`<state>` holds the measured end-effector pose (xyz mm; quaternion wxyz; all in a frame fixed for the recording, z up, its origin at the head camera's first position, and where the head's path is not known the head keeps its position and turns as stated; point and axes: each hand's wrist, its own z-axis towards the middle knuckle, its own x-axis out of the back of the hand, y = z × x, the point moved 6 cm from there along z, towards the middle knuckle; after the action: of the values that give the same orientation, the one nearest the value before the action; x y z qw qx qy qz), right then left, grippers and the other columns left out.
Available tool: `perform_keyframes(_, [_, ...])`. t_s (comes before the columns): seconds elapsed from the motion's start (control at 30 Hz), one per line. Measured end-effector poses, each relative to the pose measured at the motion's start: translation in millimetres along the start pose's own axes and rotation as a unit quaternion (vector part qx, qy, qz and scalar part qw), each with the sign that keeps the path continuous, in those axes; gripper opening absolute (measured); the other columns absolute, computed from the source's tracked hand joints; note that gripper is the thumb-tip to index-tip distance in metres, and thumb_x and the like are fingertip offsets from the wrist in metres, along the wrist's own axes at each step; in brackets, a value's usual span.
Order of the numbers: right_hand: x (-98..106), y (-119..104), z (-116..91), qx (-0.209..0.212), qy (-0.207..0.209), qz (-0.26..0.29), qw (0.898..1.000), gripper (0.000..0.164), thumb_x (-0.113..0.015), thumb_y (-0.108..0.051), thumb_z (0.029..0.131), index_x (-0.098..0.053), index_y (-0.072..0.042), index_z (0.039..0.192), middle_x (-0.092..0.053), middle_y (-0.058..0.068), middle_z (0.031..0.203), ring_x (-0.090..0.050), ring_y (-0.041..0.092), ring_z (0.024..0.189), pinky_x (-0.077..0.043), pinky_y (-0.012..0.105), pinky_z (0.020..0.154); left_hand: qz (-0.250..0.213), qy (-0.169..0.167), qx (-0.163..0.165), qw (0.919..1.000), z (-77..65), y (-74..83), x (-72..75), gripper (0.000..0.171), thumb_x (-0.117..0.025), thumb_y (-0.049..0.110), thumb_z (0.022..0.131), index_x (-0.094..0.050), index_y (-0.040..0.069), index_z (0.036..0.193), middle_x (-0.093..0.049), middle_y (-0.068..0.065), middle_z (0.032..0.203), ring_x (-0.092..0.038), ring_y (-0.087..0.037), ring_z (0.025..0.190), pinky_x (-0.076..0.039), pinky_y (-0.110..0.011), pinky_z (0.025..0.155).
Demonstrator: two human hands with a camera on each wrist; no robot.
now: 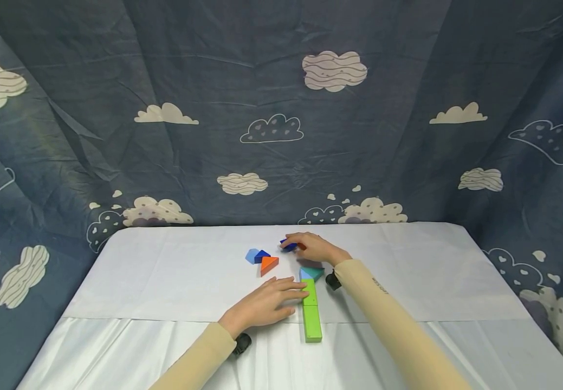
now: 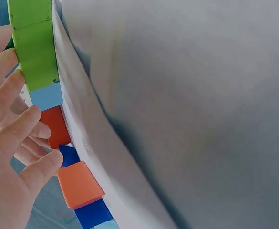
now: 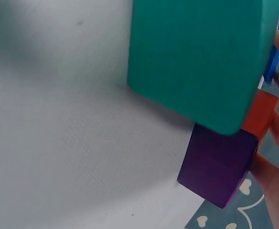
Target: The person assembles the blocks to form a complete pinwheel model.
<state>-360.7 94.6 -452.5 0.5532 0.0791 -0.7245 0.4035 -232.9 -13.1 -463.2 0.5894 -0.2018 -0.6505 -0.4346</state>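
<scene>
The dark blue block (image 1: 288,247) is lying toward the far edge of the worktop (image 1: 164,281), under the fingertips of my right hand (image 1: 312,248). It is looking light, stiff and hard to break, though its smooth faces could be a little slippery; I am judging two opposite flat sides the best place for finger and thumb. My right fingers are bending over it, but I cannot tell whether they are pinching it or only touching. A red block (image 1: 302,246) is sitting just beside it, partly hidden below that hand, and a purple block (image 3: 218,164) is showing next to the red one.

Nearer me, the upper green block (image 1: 312,298) is meeting the lower green block (image 1: 312,323) end to end. My left hand (image 1: 264,304) is resting to their left, fingers spread and gripping nothing, tips touching the upper one. Beyond it, a light blue triangle (image 1: 305,274) and a teal block (image 1: 316,272) are lying together. Left of my right hand, an orange triangular block (image 1: 269,264) is standing near a smaller blue block (image 1: 261,255) and a pale blue block (image 1: 251,256). A cloud-patterned curtain (image 1: 388,162) is hanging behind everything.
</scene>
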Motion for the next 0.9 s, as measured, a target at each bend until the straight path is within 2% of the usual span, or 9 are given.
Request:
perform_keyframes(0.17, [1, 2, 1, -0.012, 0.009, -0.012, 1.0, 0.042, -0.06, 0.002, 0.086, -0.064, -0.012, 0.125, -0.047, 0.02, 0.139, -0.041, 0.037, 0.129, -0.03, 0.056, 0.106, -0.002, 0.0, -0.002, 1.0, -0.6, -0.2, -0.2, 0.045, -0.055, 0.023, 0.098, -0.049, 0.018, 0.142, -0.038, 0.004, 0.149, -0.031, -0.023, 0.138, -0.026, -0.051, 0.11])
perform_keyframes(0.3, [3, 5, 2, -0.024, 0.026, -0.015, 0.999, 0.042, -0.063, 0.003, 0.084, -0.065, -0.012, 0.123, -0.057, 0.015, 0.125, -0.051, 0.031, 0.117, -0.039, 0.049, 0.101, -0.003, 0.002, -0.003, 1.0, -0.4, -1.0, -1.2, 0.045, -0.056, 0.022, 0.097, -0.049, 0.018, 0.142, -0.038, 0.004, 0.15, -0.032, -0.023, 0.138, -0.026, -0.05, 0.11])
perform_keyframes(0.47, [5, 8, 1, -0.045, 0.036, -0.011, 0.998, 0.039, -0.065, 0.003, 0.084, -0.065, -0.012, 0.12, -0.057, 0.016, 0.115, -0.055, 0.031, 0.106, -0.044, 0.048, 0.097, -0.001, 0.002, -0.005, 1.0, 0.1, -1.8, -2.5, 0.045, -0.055, 0.022, 0.098, -0.049, 0.018, 0.142, -0.038, 0.005, 0.149, -0.032, -0.022, 0.138, -0.026, -0.049, 0.11])
perform_keyframes(0.8, [8, 20, -4, -0.094, 0.084, -0.011, 0.992, 0.033, -0.063, 0.001, 0.088, -0.061, -0.017, 0.115, -0.051, 0.02, 0.12, -0.052, 0.034, 0.108, -0.043, 0.054, 0.096, 0.001, 0.004, -0.005, 1.0, 0.3, -1.2, -3.2, 0.045, -0.055, 0.021, 0.098, -0.049, 0.018, 0.142, -0.038, 0.004, 0.149, -0.032, -0.023, 0.138, -0.027, -0.049, 0.11])
perform_keyframes(0.9, [11, 23, -6, -0.094, 0.105, -0.014, 0.99, 0.03, -0.063, 0.0, 0.089, -0.061, -0.017, 0.115, -0.05, 0.019, 0.119, -0.052, 0.035, 0.108, -0.043, 0.055, 0.095, 0.0, 0.003, -0.003, 1.0, 0.4, -0.9, -3.2, 0.045, -0.056, 0.021, 0.097, -0.049, 0.017, 0.142, -0.038, 0.004, 0.149, -0.032, -0.023, 0.138, -0.027, -0.05, 0.11])
